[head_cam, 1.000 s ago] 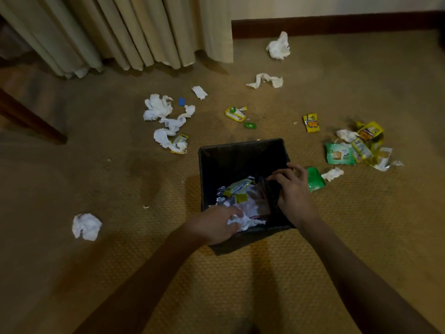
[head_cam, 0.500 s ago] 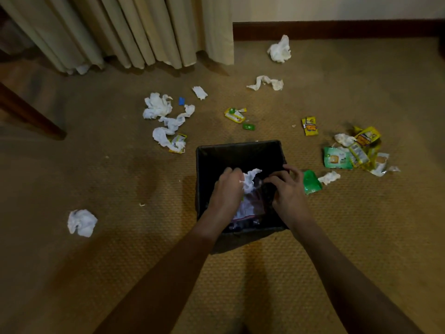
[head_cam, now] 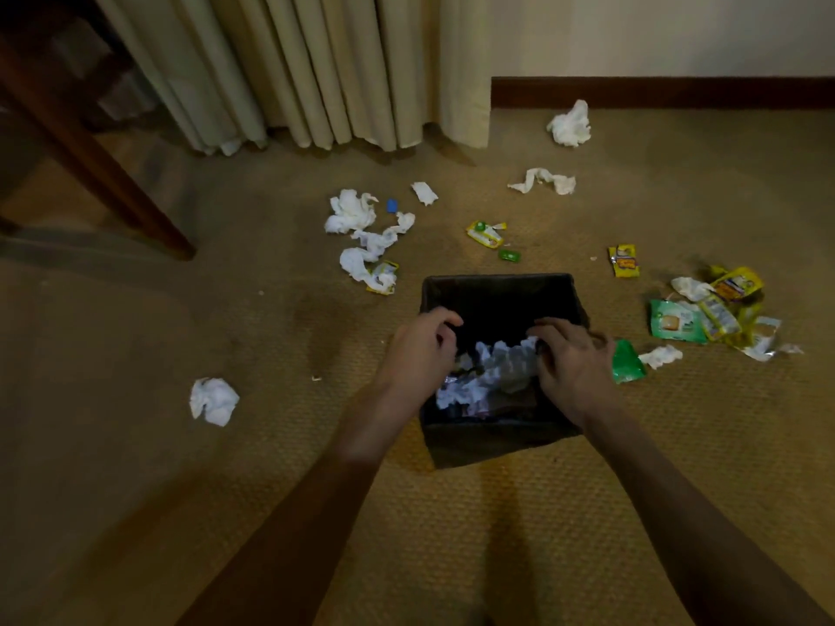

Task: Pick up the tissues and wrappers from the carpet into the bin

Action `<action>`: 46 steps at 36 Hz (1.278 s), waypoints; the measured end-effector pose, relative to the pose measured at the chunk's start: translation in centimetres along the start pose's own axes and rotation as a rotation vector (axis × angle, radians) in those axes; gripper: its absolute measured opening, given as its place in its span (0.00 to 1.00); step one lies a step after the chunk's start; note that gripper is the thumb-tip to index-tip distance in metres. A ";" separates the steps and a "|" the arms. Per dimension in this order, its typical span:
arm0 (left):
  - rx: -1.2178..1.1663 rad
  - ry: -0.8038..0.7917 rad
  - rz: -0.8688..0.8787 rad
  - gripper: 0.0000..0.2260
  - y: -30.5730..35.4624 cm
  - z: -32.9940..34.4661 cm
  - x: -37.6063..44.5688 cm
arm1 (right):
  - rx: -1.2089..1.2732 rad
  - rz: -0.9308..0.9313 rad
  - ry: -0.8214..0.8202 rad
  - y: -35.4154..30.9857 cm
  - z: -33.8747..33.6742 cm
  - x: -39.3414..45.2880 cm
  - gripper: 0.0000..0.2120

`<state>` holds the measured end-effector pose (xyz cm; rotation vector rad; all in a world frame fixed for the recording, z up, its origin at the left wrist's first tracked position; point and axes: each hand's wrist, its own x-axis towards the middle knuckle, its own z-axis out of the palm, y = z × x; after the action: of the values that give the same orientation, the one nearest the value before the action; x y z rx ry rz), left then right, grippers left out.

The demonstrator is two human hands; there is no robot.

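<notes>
Both hands hung over the bin (head_cam: 497,438), which stood on the carpet (head_cam: 452,535) directly below them. The left hand (head_cam: 418,345) was at the bin's left rim with fingers curled loosely and, as far as could be seen, nothing in them. The right hand (head_cam: 571,359) was over the right rim, its fingers spread and bent down onto the crumpled tissue (head_cam: 492,368) piled inside; whether it gripped that tissue or only pressed on it could not be told. The step looked like packing the load down, and it would go best by pushing straight down with flat fingers while the left hand steadied the rim, so the light bin would not tip.

Just right of the right hand lay a green wrapper (head_cam: 626,361) and a small tissue (head_cam: 662,356), the easiest next picks. Farther right was a heap of wrappers (head_cam: 714,309). Well left of the left hand sat a balled tissue (head_cam: 213,401). Beyond the bin lay a cluster of tissues (head_cam: 366,237), two small wrappers (head_cam: 485,232), a yellow packet (head_cam: 624,260), and farthest off two more tissues (head_cam: 569,124) near the curtain (head_cam: 316,70).
</notes>
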<state>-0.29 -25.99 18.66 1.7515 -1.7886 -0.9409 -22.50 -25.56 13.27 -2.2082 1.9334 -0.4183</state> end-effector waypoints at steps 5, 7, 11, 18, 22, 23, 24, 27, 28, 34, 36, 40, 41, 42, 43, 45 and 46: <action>-0.081 0.260 -0.148 0.06 -6.3 -4.4 -2.8 | 0.176 -0.173 0.040 -6.4 -1.2 -0.1 0.15; -0.099 0.312 -0.255 0.06 -10.0 -5.5 -3.8 | 0.223 -0.278 0.000 -10.0 -1.2 0.1 0.15; -0.002 0.315 -0.418 0.05 -18.4 -6.0 -5.9 | 0.315 -0.321 -0.203 -17.2 0.7 0.4 0.14; 0.154 0.201 -0.584 0.18 -33.8 -4.1 -9.2 | 0.259 -0.334 -0.468 -26.4 8.8 1.9 0.18; 0.234 0.176 -0.638 0.23 -39.5 -2.9 -9.8 | 0.147 -0.293 -0.579 -28.1 15.3 3.2 0.19; 0.252 0.186 -0.645 0.24 -40.4 -2.6 -10.0 | 0.120 -0.281 -0.591 -28.2 17.0 3.4 0.19; 0.271 0.202 -0.646 0.25 -41.0 -2.2 -10.4 | 0.092 -0.264 -0.592 -28.2 18.7 3.6 0.19; 0.413 0.208 -0.563 0.27 -43.0 -0.4 -12.1 | 0.037 -0.165 -0.576 -28.0 24.1 4.1 0.21; 0.451 0.214 -0.523 0.27 -43.5 0.2 -12.7 | 0.021 -0.160 -0.578 -27.8 25.9 4.2 0.21; 0.426 0.288 -0.476 0.24 -44.4 0.8 -13.1 | 0.127 0.038 -0.396 -26.5 32.7 5.0 0.18; 0.393 0.309 -0.483 0.24 -44.4 0.9 -13.3 | 0.157 0.116 -0.268 -26.6 33.6 5.2 0.20; 0.357 0.335 -0.474 0.24 -44.6 1.1 -13.3 | 0.135 0.174 -0.164 -26.5 35.2 6.0 0.20; 0.353 0.338 -0.478 0.24 -44.6 1.1 -13.4 | 0.147 0.174 -0.131 -26.5 35.5 6.1 0.19; 0.348 0.342 -0.473 0.24 -44.6 1.1 -13.3 | 0.159 0.167 -0.091 -26.5 35.7 6.2 0.17; 0.345 0.348 -0.468 0.23 -44.7 1.1 -13.4 | 0.163 0.162 -0.058 -26.7 36.1 6.1 0.15; 0.352 0.365 -0.438 0.23 -44.7 1.2 -13.5 | 0.141 0.141 -0.002 -26.9 36.4 5.7 0.12; 0.356 0.371 -0.435 0.23 -44.7 1.2 -13.6 | 0.124 0.133 0.007 -27.0 36.6 5.5 0.12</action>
<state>29.90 -10.37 -13.33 2.4177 -1.4226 -0.4101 15.30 -29.08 -12.38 -1.9911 1.9860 -0.5111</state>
